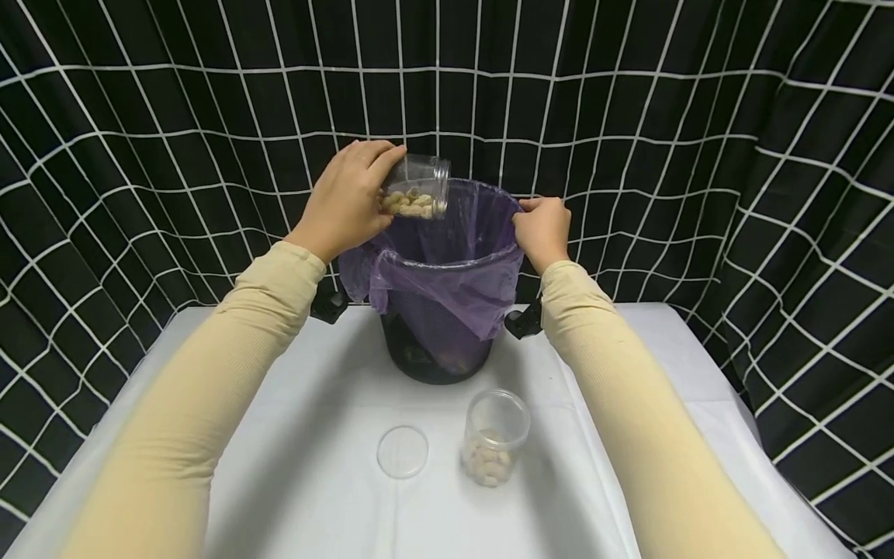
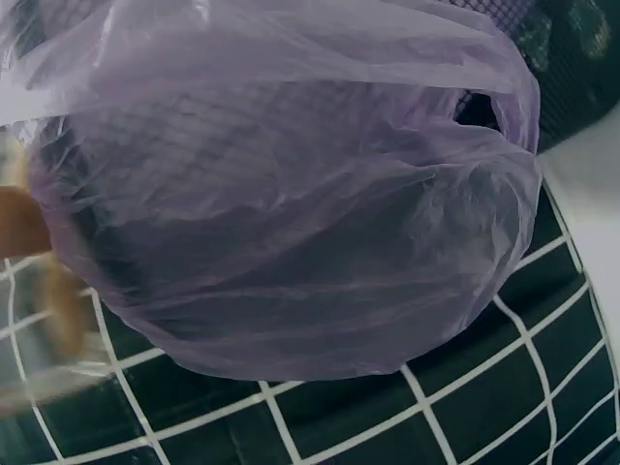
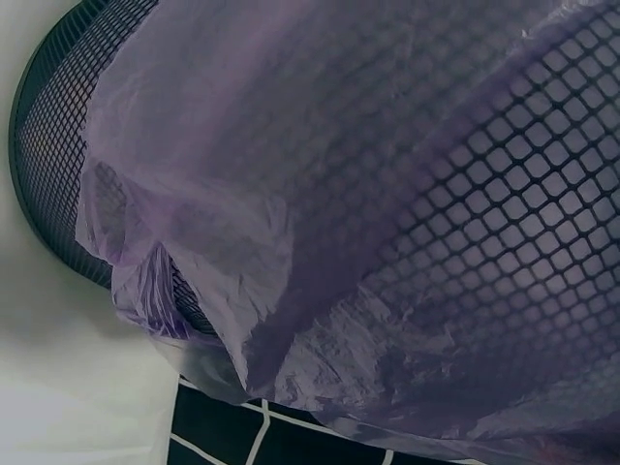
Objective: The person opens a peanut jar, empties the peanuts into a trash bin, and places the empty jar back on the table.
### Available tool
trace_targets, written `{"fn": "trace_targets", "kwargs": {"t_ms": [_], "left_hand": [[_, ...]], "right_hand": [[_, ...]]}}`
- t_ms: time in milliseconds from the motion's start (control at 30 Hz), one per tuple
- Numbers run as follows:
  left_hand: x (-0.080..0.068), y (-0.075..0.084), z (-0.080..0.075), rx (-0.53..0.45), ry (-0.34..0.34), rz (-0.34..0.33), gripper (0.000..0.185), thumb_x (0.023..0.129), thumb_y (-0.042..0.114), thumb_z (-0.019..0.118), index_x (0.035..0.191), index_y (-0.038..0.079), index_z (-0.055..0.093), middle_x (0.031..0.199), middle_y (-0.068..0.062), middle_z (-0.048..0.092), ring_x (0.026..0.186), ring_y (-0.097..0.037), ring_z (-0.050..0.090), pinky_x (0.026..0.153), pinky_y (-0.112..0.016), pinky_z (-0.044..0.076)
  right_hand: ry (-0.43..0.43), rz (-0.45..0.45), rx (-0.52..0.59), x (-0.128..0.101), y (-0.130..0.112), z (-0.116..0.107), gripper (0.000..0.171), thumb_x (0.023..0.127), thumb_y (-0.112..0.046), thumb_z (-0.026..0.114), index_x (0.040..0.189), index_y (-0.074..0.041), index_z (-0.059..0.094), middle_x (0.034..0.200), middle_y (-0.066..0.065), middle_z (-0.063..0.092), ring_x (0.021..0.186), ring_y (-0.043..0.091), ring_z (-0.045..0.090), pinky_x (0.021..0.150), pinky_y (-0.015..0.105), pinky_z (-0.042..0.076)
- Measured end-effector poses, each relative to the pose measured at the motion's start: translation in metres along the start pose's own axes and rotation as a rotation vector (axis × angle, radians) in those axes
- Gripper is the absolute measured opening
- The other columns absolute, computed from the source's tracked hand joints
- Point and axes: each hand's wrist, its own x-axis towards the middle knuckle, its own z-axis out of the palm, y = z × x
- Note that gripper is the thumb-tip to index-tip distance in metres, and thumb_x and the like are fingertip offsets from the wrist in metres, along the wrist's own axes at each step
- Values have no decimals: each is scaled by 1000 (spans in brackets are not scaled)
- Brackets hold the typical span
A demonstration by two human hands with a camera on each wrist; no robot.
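My left hand (image 1: 352, 194) grips a clear jar (image 1: 421, 172) tipped on its side, its mouth facing right over the bin's opening. Peanuts in their shells (image 1: 410, 204) lie along the jar's lower wall. Under it stands a black mesh bin (image 1: 433, 365) lined with a purple bag (image 1: 454, 291), whose edge is folded over the rim. At the bin's right rim, my right hand (image 1: 545, 229) pinches the bag's edge. The left wrist view shows the bag's loose fold (image 2: 291, 262) hanging down; the right wrist view shows the bin's mesh (image 3: 542, 194) close up.
On the white-covered table (image 1: 314, 466) stands a second clear jar (image 1: 497, 419), without a lid, with pale nut-like pieces at its bottom. A round clear lid (image 1: 402, 452) lies to its left. A black curtain with a white grid (image 1: 461, 101) hangs behind.
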Motion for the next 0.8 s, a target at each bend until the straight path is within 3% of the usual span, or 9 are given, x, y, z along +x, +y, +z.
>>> {"fn": "trace_targets", "kwargs": {"t_ms": [133, 267, 467, 667, 800], "left_hand": [[1, 0, 1, 22, 53, 10, 73, 78, 11, 79, 144, 2, 46, 141, -19, 52, 135, -35, 47, 124, -41, 28], [0, 0, 2, 10, 2, 35, 73, 77, 7, 78, 143, 1, 48, 139, -20, 54, 133, -35, 49, 123, -41, 30], [-2, 1, 2, 15, 56, 8, 72, 78, 8, 78, 143, 1, 48, 140, -19, 53, 134, -35, 47, 124, -41, 29], [-4, 3, 5, -3, -3, 57, 69, 76, 3, 74, 141, 0, 50, 136, -20, 56, 131, -35, 50, 123, -43, 30], [-5, 3, 5, 7, 37, 20, 71, 76, 5, 76, 142, 0, 49, 137, -20, 55, 132, -36, 49, 122, -43, 31]], "right_hand": [[2, 1, 0, 0, 1, 0, 36, 88, -3, 55, 121, 2, 69, 125, 19, 68, 127, 35, 56, 101, 42, 50], [6, -1, 0, 2, 0, 0, 36, 87, -3, 55, 120, 2, 70, 124, 18, 68, 127, 35, 56, 101, 41, 50], [11, -5, 1, 1, -3, -1, 36, 87, -3, 55, 120, 1, 70, 124, 18, 69, 125, 35, 58, 101, 41, 50], [4, 0, -12, -1, -2, -2, 35, 87, -2, 56, 119, 1, 71, 123, 18, 69, 126, 35, 58, 101, 41, 50], [1, -11, -9, -1, -2, -1, 35, 87, -2, 56, 119, 2, 71, 123, 18, 69, 126, 35, 58, 102, 42, 50]]}}
